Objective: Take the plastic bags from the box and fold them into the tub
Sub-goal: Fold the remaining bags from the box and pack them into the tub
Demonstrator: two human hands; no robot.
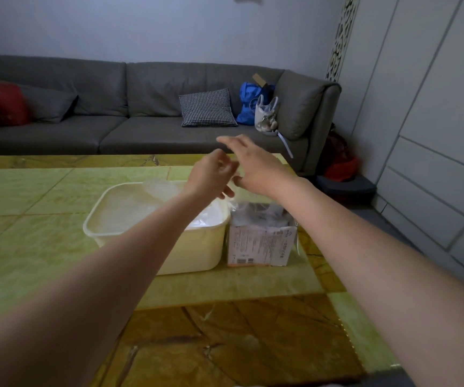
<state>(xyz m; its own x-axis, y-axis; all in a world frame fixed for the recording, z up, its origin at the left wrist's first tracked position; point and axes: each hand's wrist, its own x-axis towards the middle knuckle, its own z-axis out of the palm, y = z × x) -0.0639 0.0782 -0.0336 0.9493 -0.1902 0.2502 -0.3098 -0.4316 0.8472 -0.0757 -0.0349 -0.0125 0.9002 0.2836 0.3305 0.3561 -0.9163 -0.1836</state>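
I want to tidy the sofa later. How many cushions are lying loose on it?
2. A checked cushion leans against the backrest right of the middle; a plain grey cushion lies near the left end, beside a red bag. Others may be hidden beyond the frame's left edge.

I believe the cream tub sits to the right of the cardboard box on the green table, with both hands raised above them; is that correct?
Not quite. The head view shows the cream tub to the left of the cardboard box, the two standing side by side on the green table. The rest holds: the left hand and the right hand are both raised above them.
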